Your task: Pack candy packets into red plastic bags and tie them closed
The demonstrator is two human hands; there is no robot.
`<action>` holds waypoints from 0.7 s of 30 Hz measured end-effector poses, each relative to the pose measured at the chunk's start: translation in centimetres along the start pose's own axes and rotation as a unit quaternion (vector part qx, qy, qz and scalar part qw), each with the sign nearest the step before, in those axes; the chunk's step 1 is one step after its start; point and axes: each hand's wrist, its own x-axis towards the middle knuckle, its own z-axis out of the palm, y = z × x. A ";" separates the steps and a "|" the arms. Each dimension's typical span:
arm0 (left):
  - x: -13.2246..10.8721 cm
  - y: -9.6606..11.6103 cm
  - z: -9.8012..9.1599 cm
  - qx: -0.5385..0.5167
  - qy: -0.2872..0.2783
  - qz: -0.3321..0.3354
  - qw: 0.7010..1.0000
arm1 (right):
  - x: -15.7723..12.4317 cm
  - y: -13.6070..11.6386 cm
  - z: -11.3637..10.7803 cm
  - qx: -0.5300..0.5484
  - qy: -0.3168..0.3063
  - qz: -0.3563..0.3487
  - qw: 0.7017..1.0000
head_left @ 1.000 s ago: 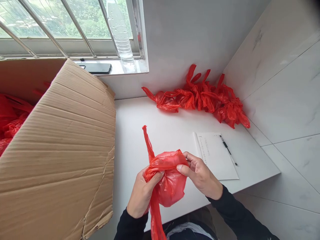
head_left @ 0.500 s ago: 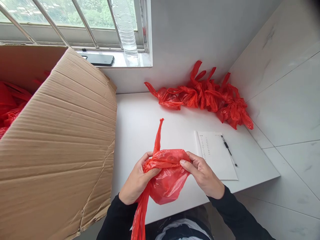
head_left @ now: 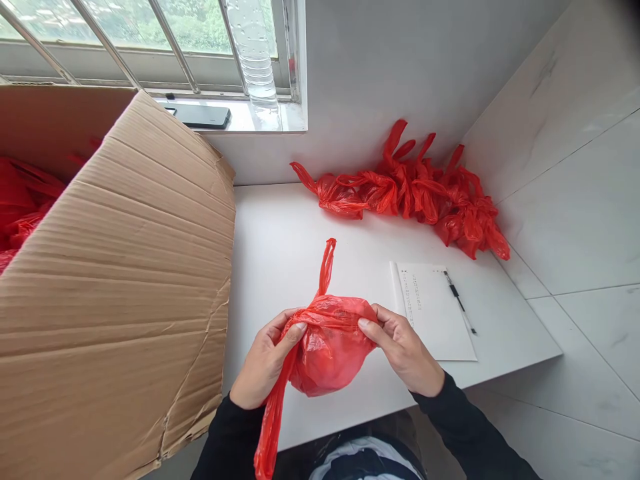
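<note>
Between both hands, above the front part of the white table (head_left: 273, 253), is a red plastic bag (head_left: 330, 357) with a rounded bulge; what it contains cannot be made out. My left hand (head_left: 267, 357) pinches the bag's left side, thumb on top. My right hand (head_left: 405, 343) grips its upper right corner between thumb and fingers. One twisted handle points away from me over the table, and the other hangs down past my left wrist. A notebook (head_left: 435, 327) with handwriting lies just beyond my right hand, a black pen (head_left: 459, 300) resting on it.
Several knotted red bags (head_left: 415, 187) line the table's back edge against the wall. On the left stands a large cardboard box (head_left: 125, 280) with red bags (head_left: 30, 193) inside. The window sill holds a phone (head_left: 205, 117) and a clear plastic bottle (head_left: 255, 60).
My left hand has shifted slightly left along the bag, and its thumb has drawn back. The bag's bulge has risen and looks rounder. The upper handle has opened into a loop.
</note>
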 end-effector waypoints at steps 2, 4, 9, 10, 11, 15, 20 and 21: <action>0.0 0.0 0.1 0.001 0.001 0.002 1.000 | 0.0 0.0 0.1 0.000 -0.009 0.005 1.000; -0.1 0.1 0.2 0.007 -0.002 0.001 1.000 | 0.0 0.0 0.3 0.003 -0.027 0.011 1.000; -0.3 0.5 0.3 0.014 -0.022 -0.004 1.000 | -0.2 0.3 0.8 0.012 -0.039 0.011 0.999; -0.3 0.6 0.3 0.013 -0.022 -0.004 1.000 | -0.3 0.4 0.9 0.016 -0.039 0.012 0.999; -0.3 0.6 0.3 0.013 -0.021 -0.002 1.000 | -0.3 0.5 1.0 0.019 -0.039 0.013 0.999; -0.2 0.6 0.1 0.015 -0.013 -0.005 1.000 | -0.5 0.6 1.1 0.026 -0.051 0.016 0.998; -0.1 0.3 0.2 0.016 0.003 -0.001 1.000 | -0.2 1.2 0.6 -0.034 -0.046 0.025 0.998; -0.1 0.2 0.3 0.023 0.013 0.000 1.000 | -0.1 1.4 0.5 -0.071 -0.011 0.017 0.997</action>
